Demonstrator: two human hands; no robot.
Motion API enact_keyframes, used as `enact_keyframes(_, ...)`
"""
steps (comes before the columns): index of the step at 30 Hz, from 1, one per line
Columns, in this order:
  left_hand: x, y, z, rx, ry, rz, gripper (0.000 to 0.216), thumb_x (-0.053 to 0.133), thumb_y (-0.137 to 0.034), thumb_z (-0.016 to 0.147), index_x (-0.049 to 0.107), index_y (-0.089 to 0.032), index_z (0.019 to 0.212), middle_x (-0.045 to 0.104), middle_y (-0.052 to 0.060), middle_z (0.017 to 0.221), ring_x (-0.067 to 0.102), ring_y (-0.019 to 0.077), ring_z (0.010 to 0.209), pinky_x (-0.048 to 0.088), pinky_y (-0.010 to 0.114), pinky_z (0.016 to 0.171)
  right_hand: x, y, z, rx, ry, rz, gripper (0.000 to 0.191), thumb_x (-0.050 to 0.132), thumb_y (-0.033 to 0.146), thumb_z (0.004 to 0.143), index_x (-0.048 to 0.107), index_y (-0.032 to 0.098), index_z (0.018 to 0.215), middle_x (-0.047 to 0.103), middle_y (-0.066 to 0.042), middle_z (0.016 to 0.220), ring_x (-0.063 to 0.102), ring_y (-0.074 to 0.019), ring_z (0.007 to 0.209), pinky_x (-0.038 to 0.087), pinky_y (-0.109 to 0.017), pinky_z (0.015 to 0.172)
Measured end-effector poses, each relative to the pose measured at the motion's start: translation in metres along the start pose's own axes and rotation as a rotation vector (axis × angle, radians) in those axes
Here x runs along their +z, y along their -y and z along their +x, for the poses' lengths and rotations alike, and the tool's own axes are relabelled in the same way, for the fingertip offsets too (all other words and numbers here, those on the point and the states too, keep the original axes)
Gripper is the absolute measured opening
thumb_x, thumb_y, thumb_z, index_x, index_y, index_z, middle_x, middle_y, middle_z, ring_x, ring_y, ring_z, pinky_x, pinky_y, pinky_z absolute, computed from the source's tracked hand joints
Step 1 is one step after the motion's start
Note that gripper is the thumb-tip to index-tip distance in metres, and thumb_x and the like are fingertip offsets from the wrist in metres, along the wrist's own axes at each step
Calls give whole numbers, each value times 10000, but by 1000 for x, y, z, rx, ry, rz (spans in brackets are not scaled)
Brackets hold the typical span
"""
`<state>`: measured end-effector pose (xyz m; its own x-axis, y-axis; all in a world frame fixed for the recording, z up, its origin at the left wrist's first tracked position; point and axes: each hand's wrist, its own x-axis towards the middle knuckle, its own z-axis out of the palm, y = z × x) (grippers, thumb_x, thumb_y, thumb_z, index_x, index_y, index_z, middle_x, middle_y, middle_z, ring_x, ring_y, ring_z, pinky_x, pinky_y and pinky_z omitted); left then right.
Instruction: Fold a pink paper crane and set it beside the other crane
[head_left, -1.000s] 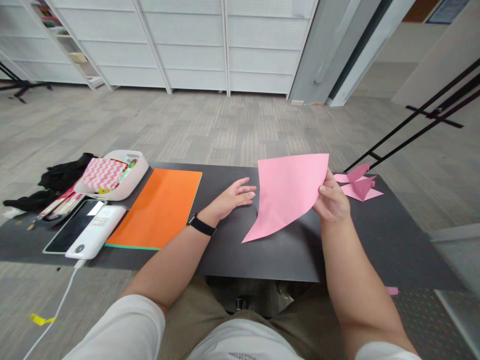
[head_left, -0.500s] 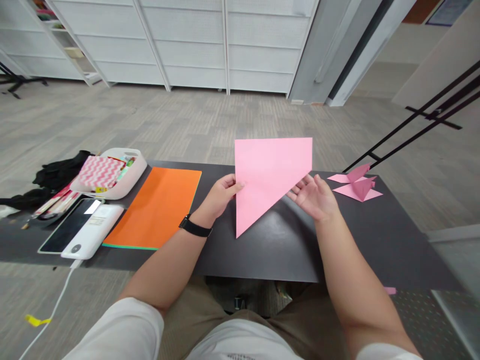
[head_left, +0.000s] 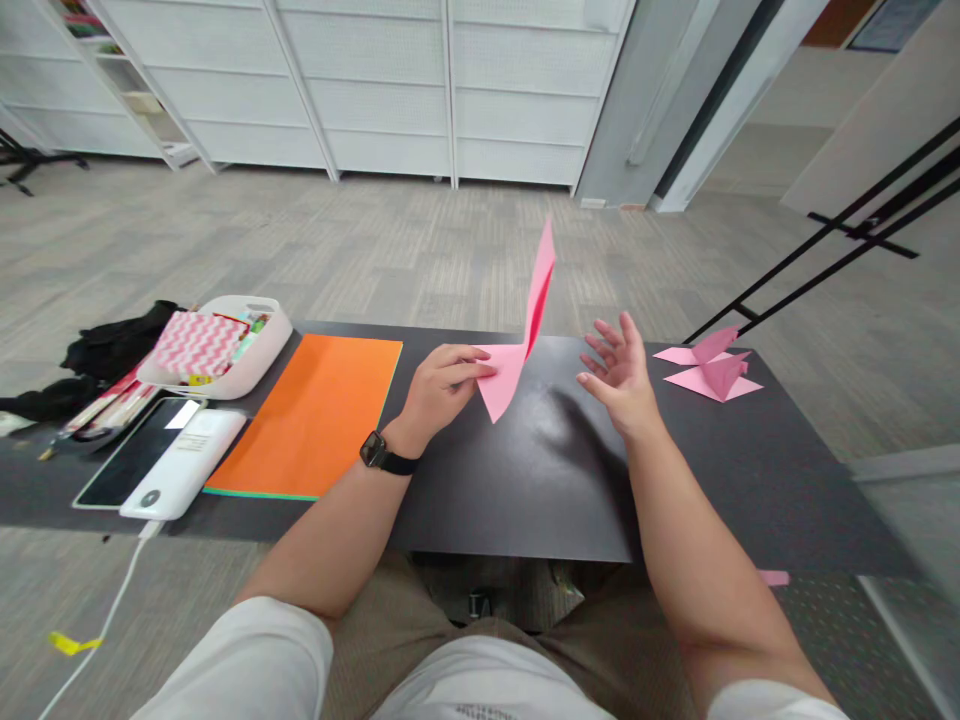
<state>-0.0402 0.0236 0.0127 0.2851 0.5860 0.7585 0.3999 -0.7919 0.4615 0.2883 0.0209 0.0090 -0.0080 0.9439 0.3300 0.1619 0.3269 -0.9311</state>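
Observation:
My left hand (head_left: 448, 388) pinches one corner of a folded sheet of pink paper (head_left: 507, 378) over the middle of the dark table. Part of the sheet lies toward me in a flap, while another part stands up tall and narrow, seen nearly edge-on. To its right, my right hand (head_left: 619, 372) is raised with fingers spread, apart from the paper and holding nothing. Folded pink paper shapes (head_left: 724, 378) rest on the table beyond the right hand.
Orange paper (head_left: 315, 415) with a green edge beneath lies left on the dark table (head_left: 525, 500). Farther left are a white power bank (head_left: 184, 465) with a cable, a phone (head_left: 127, 455), and a white basket (head_left: 270, 340) of supplies. A black metal stand (head_left: 810, 245) is at right.
The pink paper has turned from facing me flat to nearly edge-on, with a part standing up. My right hand has come away from it, fingers spreading. My left hand keeps its hold.

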Motion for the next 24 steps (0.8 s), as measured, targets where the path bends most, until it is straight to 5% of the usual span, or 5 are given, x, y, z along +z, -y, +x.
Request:
enact_keyframes(5, 8, 12, -4, -6, 168, 39, 193, 672, -211, 1047, 834, -248, 949, 826, 51, 1096, 768, 186, 1023, 585, 394, 1024, -15, -9, 1, -94, 10, -62, 1321, 926, 631, 736, 61, 529, 1729, 315, -74, 1784, 430, -358, 1589, 433, -593, 1253)
enact_keyframes(11, 6, 18, -7, -107, 90, -96, 175, 667, -153, 1003, 828, -221, 1016, 828, 73, 1079, 780, 195, 1053, 614, 364, 978, -30, -28, 3, -19, -4, -124, 1399, 955, 662, 667, 84, 481, 1747, 324, -132, 1775, 451, -383, 1572, 446, -627, 1225)
enact_keyframes(14, 5, 20, -7, -151, 84, -129, 156, 675, -162, 985, 820, -215, 1010, 823, 79, 1082, 776, 202, 1046, 615, 379, 975, -37, -29, 2, 0, 42, -120, 1037, 925, 691, 692, 502, 449, 1607, 520, -117, 1645, 533, -374, 1499, 466, -601, 1212)
enact_keyframes(17, 2, 21, -6, -195, 124, -137, 159, 658, -181, 993, 808, -213, 1034, 807, 89, 1105, 763, 210, 1060, 605, 400, 999, -40, -21, 0, -50, 132, -164, 491, 911, 627, 758, 831, 347, 1154, 693, -106, 1393, 646, -341, 1338, 503, -546, 1171)
enact_keyframes(24, 0, 12, -7, -140, 497, 26, 495, 780, -247, 891, 715, -269, 1382, 653, 120, 1466, 599, 315, 1398, 426, 550, 1240, -34, -12, -1, -180, 170, -324, 118, 832, 396, 857, 866, 297, 911, 774, -95, 1107, 727, -293, 1076, 541, -500, 1029)
